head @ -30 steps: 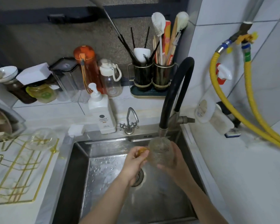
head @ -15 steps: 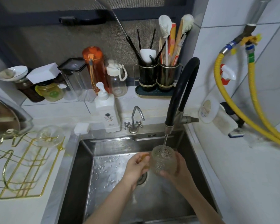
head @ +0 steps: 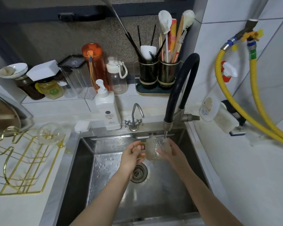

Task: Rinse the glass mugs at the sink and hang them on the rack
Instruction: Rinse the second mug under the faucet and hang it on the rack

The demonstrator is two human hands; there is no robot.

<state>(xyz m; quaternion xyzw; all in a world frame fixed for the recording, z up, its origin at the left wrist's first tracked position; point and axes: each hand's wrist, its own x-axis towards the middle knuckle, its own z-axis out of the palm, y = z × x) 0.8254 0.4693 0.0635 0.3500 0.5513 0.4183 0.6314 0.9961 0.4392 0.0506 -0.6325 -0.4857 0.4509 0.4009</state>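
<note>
A textured glass mug point(head: 154, 150) with an amber handle is held over the steel sink point(head: 104, 185), tilted under the black faucet point(head: 180, 88), whose water stream runs onto it. My left hand point(head: 131, 156) grips the amber handle. My right hand point(head: 171, 151) wraps around the mug's far side. A second glass mug point(head: 47, 134) hangs on the gold wire rack point(head: 23, 160) on the counter to the left.
A white soap dispenser point(head: 107, 108) and a small chrome tap point(head: 135, 118) stand behind the sink. Bottles, jars and two black utensil holders point(head: 158, 74) line the back ledge. Yellow hoses point(head: 235, 101) hang on the right wall. The sink drain point(head: 139, 173) lies below the hands.
The mug has tipped from upright under the stream to a tilted, sideways hold; my view has shifted slightly, moving the rack further into sight.
</note>
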